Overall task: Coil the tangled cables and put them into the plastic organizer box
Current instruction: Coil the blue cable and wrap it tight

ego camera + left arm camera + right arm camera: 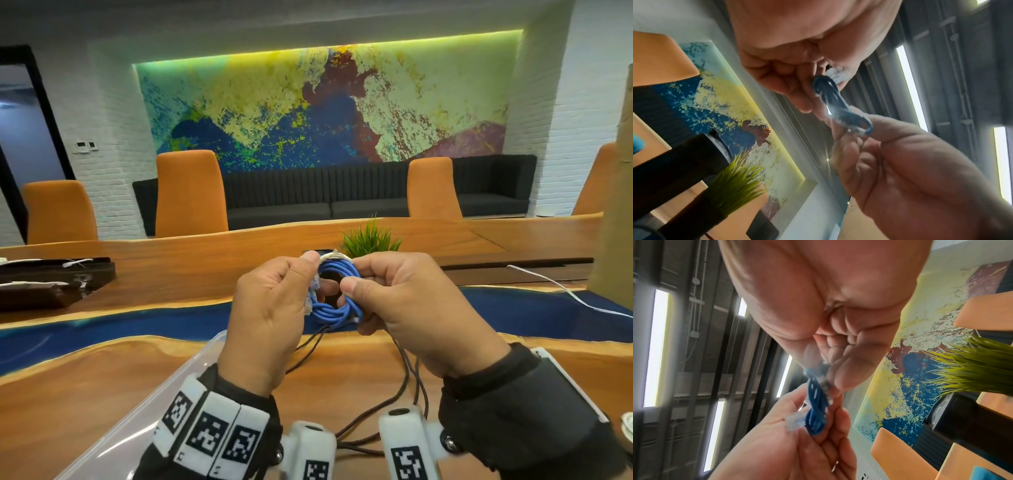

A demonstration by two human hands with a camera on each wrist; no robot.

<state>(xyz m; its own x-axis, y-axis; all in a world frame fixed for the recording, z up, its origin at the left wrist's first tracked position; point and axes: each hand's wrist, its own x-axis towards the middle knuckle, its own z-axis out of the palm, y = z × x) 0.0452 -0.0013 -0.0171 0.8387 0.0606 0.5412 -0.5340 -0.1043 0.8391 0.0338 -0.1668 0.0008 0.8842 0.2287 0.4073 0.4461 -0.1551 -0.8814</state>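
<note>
A blue cable (334, 310), wound into a small coil, hangs in the air between both hands above the wooden table (102, 377). My left hand (313, 274) pinches the coil's left side, thumb on top. My right hand (352, 277) pinches its right side between thumb and fingers. The left wrist view shows the blue coil (830, 95) squeezed flat between the two hands. In the right wrist view the coil (816, 402) has a clear plug (795, 421) lying against the left palm. The clear plastic organizer box (137, 407) sits at the lower left. A dark cable (404, 387) lies loose under my hands.
A small green plant (370, 238) stands just behind the hands. Dark trays (51, 277) with white cords lie at the far left. A white cable (565, 291) runs across the table's right side. Orange chairs (190, 192) line the far edge.
</note>
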